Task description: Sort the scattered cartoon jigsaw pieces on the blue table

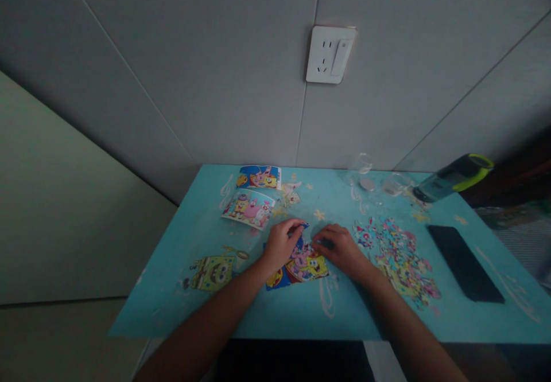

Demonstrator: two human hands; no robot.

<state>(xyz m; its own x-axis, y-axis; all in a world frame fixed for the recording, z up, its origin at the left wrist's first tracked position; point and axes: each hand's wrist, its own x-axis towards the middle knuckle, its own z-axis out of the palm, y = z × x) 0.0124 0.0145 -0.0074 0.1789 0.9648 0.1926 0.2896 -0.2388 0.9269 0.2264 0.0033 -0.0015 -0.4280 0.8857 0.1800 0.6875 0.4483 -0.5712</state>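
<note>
A partly assembled cartoon jigsaw puzzle (299,268) lies on the table between my forearms, blue at its lower left with yellow characters. My left hand (282,241) rests over its upper left part, thumb and forefinger pinched on a small blue puzzle piece (305,226). At the upper right edge of the puzzle is my right hand (338,246), its fingers curled and the tips close together; whatever they may hold is hidden. Right of that hand spreads a heap of loose puzzle pieces (402,261). Two printed picture cards, one blue (258,177) and one pale (248,209), lie behind my left hand.
The blue table (172,307) has printed cartoon figures and meets a grey wall with a socket (331,55). A dark flat phone-like slab (465,262) lies at the right. Behind it a dark bottle (451,178) leans, beside clear round containers (396,184).
</note>
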